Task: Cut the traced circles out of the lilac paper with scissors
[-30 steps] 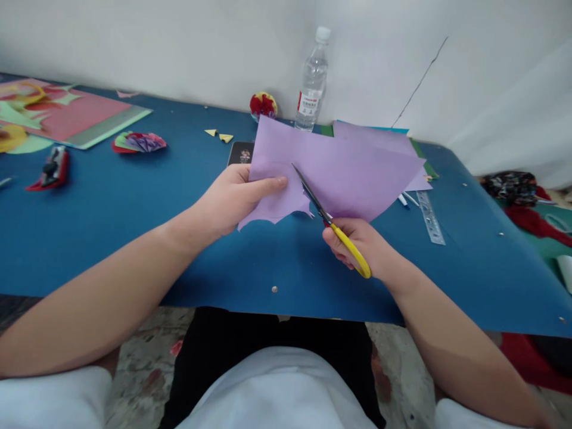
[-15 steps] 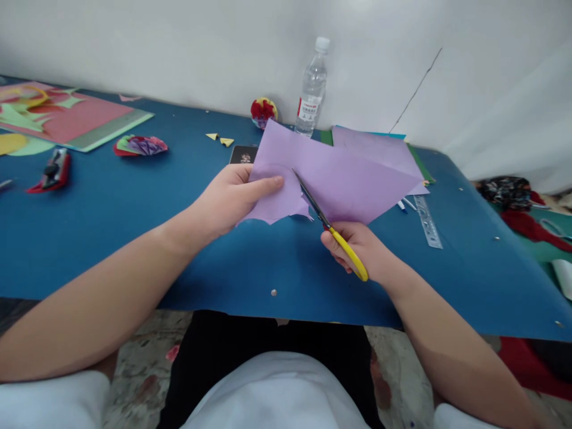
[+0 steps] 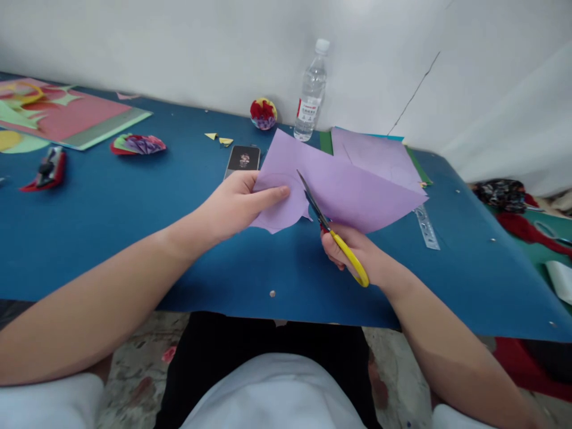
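Observation:
A sheet of purple paper [image 3: 357,185] is held above the table, partly cut, with a faint curved line drawn on it. My left hand [image 3: 245,199] pinches its left part, thumb on top and fingers hidden beneath. In my right hand [image 3: 353,250] is a pair of scissors [image 3: 351,256] with yellow handles and dark blades. The blades point up and away, lying at the cut in the paper just right of my left thumb. Behind my left hand a phone [image 3: 243,158] lies partly covered by the hand and paper.
A water bottle [image 3: 310,95] stands by the wall beside a colourful paper ball [image 3: 263,113]. On the left are a stapler [image 3: 51,170], a folded paper piece [image 3: 138,144] and coloured sheets [image 3: 93,116]. A clear ruler [image 3: 426,229] lies at the right.
The paper has shifted slightly down and right with my left hand, uncovering more of the phone. The scissor blades have opened a little wider.

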`<state>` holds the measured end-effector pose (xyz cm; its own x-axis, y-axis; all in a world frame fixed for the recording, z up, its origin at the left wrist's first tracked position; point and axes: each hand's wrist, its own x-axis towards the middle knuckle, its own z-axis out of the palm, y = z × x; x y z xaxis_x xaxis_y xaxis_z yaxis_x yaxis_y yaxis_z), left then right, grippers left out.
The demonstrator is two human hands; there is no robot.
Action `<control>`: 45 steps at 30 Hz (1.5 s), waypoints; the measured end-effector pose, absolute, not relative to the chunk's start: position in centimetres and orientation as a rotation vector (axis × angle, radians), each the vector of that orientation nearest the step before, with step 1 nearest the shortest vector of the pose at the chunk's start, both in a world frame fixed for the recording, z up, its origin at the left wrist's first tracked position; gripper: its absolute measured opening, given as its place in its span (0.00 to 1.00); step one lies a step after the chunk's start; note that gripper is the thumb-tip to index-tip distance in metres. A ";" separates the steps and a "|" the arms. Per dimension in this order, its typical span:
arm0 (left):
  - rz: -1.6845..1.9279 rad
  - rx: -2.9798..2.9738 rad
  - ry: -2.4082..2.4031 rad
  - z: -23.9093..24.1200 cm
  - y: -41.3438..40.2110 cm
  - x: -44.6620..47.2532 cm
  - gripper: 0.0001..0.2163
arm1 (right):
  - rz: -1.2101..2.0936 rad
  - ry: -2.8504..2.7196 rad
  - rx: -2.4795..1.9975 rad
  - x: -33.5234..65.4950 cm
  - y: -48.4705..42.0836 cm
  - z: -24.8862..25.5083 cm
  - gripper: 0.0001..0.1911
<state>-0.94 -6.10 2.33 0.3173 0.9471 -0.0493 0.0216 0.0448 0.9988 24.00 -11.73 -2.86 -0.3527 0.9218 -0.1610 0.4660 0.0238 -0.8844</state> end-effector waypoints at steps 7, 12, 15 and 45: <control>0.895 1.463 1.020 2.1 -6.1 -1.2 0.13 | 1.290 -1.869 -1.381 23.9 -11.8 -2.5 0.34; 0.916 1.479 1.035 2.2 -6.2 -1.2 0.13 | 1.311 -1.819 -1.409 23.9 -11.7 -2.5 0.34; 0.917 1.468 1.056 2.4 -6.3 -1.1 0.13 | 1.349 -1.772 -1.434 23.8 -11.7 -2.4 0.33; 0.959 1.455 1.142 2.9 -6.0 -1.3 0.10 | 1.380 -1.704 -1.449 23.9 -11.9 -2.3 0.34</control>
<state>-1.27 -5.98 2.88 0.2367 0.9716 0.0015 0.1697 -0.0428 0.9846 23.90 -11.90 -2.28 -0.3025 0.9268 -0.2227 0.4109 -0.0840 -0.9078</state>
